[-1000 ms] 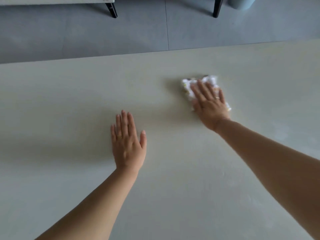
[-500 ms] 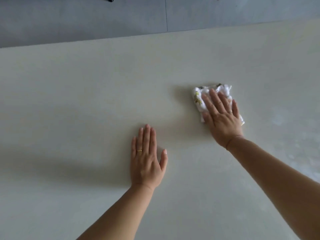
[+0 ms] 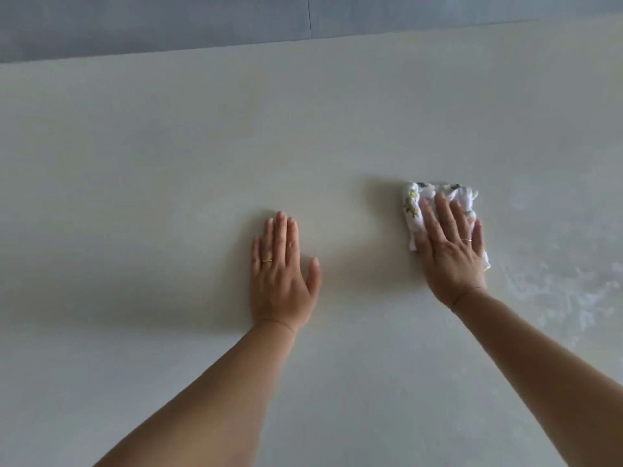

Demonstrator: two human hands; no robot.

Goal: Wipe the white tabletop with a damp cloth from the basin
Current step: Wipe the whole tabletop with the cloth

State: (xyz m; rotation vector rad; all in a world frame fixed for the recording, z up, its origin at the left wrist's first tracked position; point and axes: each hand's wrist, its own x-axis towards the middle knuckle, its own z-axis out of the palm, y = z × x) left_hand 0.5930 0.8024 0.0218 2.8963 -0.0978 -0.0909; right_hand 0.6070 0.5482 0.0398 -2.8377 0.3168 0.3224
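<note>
The white tabletop point(image 3: 168, 146) fills nearly the whole view, pale and smooth, with its far edge running across the top. Beyond that edge lies a strip of grey floor point(image 3: 151, 21), crossed by one thin dark joint point(image 3: 309, 15). Two bare forearms reach in from the bottom, the left one from the lower middle and the right one from the lower right corner. On the right side of the top, just beside the right wrist, a patch of wet streaks point(image 3: 556, 288) shines lighter than the dry surface around it. The left hand point(image 3: 281, 281) lies flat on the bare top near the middle, palm down, fingers straight and close together, thumb spread to the side, holding nothing. The right hand point(image 3: 450, 257) is well apart from it, palm down on the cloth point(image 3: 411, 203), its straight, slightly spread fingers pressing it against the top rather than curling round it. The cloth is a small white bunched rag on the right half of the top; it shows past the fingertips, along the thumb side and at the little-finger side, the rest hidden under the hand. It carries a small yellow-green and dark print, too small to make out. Each hand wears a thin gold ring, one on the left point(image 3: 267, 260) and one on the right point(image 3: 467, 240).
</note>
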